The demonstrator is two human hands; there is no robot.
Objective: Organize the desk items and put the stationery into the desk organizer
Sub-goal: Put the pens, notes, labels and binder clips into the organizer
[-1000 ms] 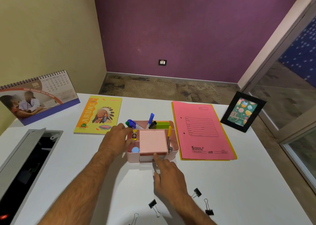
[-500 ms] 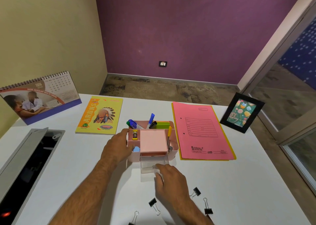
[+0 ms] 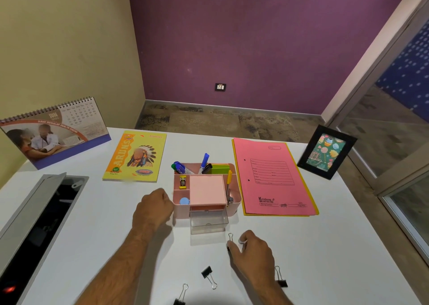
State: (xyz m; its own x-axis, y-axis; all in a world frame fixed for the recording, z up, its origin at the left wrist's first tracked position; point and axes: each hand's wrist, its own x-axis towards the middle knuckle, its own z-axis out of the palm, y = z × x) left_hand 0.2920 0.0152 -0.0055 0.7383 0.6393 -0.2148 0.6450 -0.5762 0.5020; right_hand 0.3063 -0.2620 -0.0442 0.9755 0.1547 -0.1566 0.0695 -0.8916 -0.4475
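Your right hand [image 3: 254,253] pinches a binder clip [image 3: 230,241] just above the white worktop [image 3: 325,246], near the organizer's [image 3: 235,195] open clear drawer [image 3: 208,222]. Your left hand [image 3: 153,208], fingers curled, rests against the organizer's left side. Three more clips [image 3: 209,275] lie nearby.

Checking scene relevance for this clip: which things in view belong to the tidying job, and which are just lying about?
In the job:
- pink desk organizer, clear drawer pulled out
- binder clips, one pinched by the right hand
- left hand beside the organizer

Lying about:
- desk calendar
- yellow notebook
- pink folder
- photo frame
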